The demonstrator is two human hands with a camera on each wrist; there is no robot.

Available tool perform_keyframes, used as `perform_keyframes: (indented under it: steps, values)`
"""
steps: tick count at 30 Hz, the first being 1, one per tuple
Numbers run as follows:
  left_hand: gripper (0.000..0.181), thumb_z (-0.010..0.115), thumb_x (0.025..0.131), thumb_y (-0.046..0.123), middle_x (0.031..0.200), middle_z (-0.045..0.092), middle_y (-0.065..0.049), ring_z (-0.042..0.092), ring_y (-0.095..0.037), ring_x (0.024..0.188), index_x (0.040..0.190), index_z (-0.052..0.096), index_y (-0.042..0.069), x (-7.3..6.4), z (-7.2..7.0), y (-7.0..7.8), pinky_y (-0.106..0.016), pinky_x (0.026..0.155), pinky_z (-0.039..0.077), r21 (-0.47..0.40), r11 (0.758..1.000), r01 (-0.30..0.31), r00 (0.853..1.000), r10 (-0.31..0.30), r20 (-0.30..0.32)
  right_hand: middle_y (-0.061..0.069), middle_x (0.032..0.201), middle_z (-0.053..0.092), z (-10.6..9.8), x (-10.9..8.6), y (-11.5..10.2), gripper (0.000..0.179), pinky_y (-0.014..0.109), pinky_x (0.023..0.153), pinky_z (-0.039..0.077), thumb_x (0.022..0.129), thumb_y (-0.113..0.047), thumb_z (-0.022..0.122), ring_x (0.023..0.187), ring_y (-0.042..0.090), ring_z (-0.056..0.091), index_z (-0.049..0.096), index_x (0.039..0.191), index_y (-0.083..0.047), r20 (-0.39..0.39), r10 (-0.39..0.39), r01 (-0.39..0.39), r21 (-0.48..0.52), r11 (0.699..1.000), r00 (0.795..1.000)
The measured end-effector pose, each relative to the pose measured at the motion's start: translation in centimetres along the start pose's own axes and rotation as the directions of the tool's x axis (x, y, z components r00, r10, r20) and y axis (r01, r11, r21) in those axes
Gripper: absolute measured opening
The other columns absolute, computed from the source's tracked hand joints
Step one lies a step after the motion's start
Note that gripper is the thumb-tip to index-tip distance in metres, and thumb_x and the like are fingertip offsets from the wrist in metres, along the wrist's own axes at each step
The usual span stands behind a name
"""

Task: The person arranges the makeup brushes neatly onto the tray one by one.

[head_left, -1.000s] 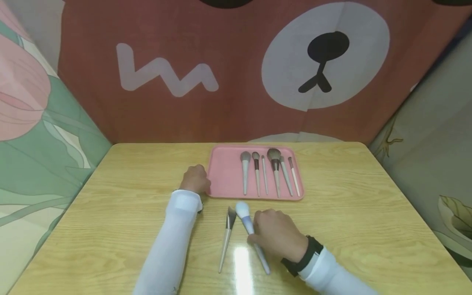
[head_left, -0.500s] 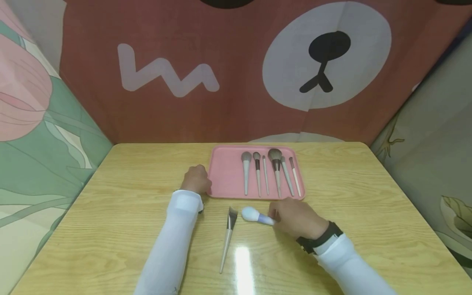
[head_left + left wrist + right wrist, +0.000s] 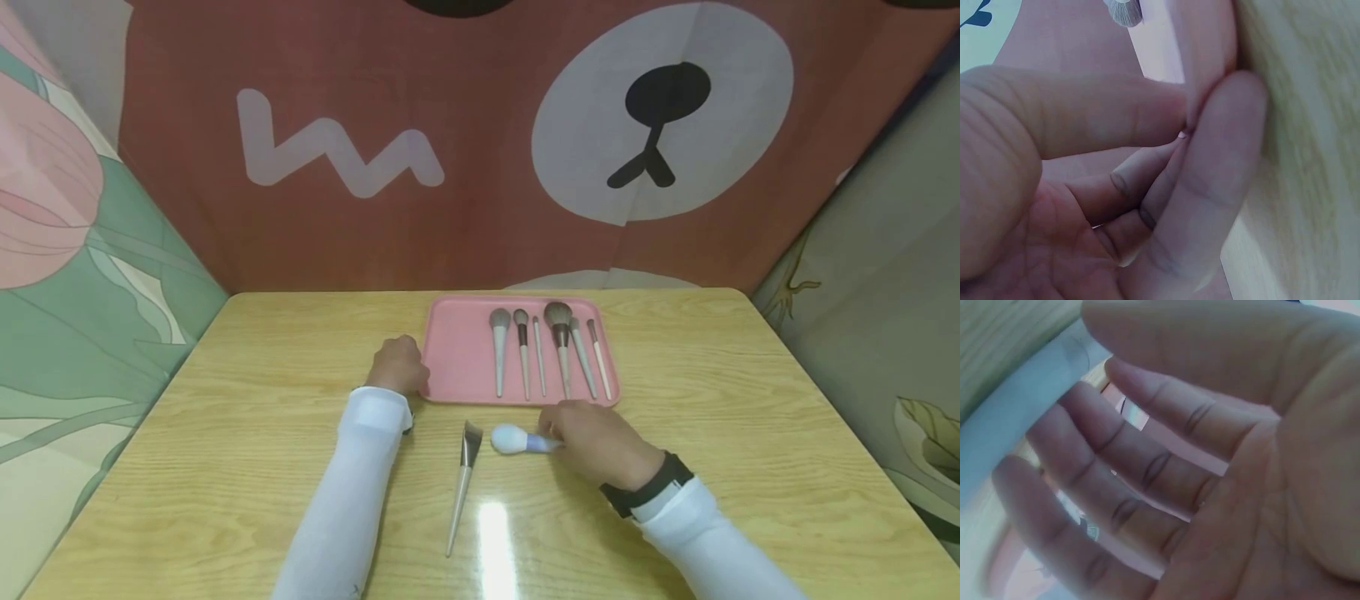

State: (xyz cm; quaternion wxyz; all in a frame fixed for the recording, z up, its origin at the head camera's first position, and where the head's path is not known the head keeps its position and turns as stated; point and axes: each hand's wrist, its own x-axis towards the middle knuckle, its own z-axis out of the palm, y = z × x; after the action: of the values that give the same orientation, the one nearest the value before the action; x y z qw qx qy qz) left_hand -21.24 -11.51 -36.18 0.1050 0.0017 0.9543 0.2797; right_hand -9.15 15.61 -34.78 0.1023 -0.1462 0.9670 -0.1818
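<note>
With thumb and forefinger my left hand (image 3: 397,365) pinches the left edge of a pink tray (image 3: 456,350); the pinched rim (image 3: 1209,44) shows close up in the left wrist view. In front of the tray, my right hand (image 3: 600,442) holds a makeup brush (image 3: 512,439) with white bristles and a lilac band. Its head points left, and the hand hides most of the handle in the head view. The right wrist view shows thumb and fingertips along the pale handle (image 3: 1019,403). A flat angled makeup brush (image 3: 465,479) lies on the table to the left.
Several makeup brushes lie side by side in the tray's middle and right, among them a large fluffy one (image 3: 559,333) and a grey-headed one (image 3: 499,346). The wooden table (image 3: 247,467) meets a cartoon-printed backdrop (image 3: 480,225) behind the tray.
My right hand has moved up and right toward the tray's front edge with the white-bristled brush, which has swung from slanting to nearly level. My left hand stays at the tray.
</note>
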Motion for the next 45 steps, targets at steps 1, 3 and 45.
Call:
perform_keyframes:
  steps: [1, 3, 45]
  values:
    - [0.006, 0.071, 0.078, -0.001, 0.075, 0.059, -0.010, 0.056, -0.025, 0.068, 0.079, 0.065, 0.000, 0.00, 0.01, 0.01, -0.029, 0.057, 0.049, -0.003, 1.000, 0.001, 1.000, -0.001, 0.002, 0.003, 0.096, 0.076, 0.05, 0.04, -0.02, 0.022, 0.038, 0.075, 0.058, 0.085, -0.001, 0.079, 0.081, 0.013, 0.064, 0.077, 0.102, -0.014, -0.002, 0.002, -0.002, -0.004, 1.000, 1.000]
    - [0.006, 0.071, 0.078, -0.002, 0.075, 0.059, -0.010, 0.056, -0.025, 0.068, 0.080, 0.066, 0.000, -0.01, 0.02, -0.02, -0.029, 0.057, 0.048, -0.006, 1.000, 0.001, 1.000, -0.001, 0.003, 0.002, 0.095, 0.076, 0.14, 0.07, -0.05, 0.021, 0.037, 0.074, 0.058, 0.085, -0.002, 0.080, 0.080, 0.012, 0.063, 0.077, 0.101, -0.015, -0.001, 0.008, -0.008, -0.010, 1.000, 1.000]
    - [0.009, 0.072, 0.077, -0.001, 0.075, 0.058, -0.010, 0.056, -0.024, 0.068, 0.079, 0.063, 0.002, 0.07, 0.06, -0.04, -0.029, 0.057, 0.048, 0.003, 1.000, 0.008, 1.000, -0.008, 0.002, -0.001, 0.090, 0.072, 0.20, -0.02, 0.18, 0.019, 0.041, 0.078, 0.058, 0.088, -0.003, 0.079, 0.081, 0.012, 0.062, 0.076, 0.099, -0.019, 0.023, -0.007, 0.008, -0.043, 0.999, 1.000]
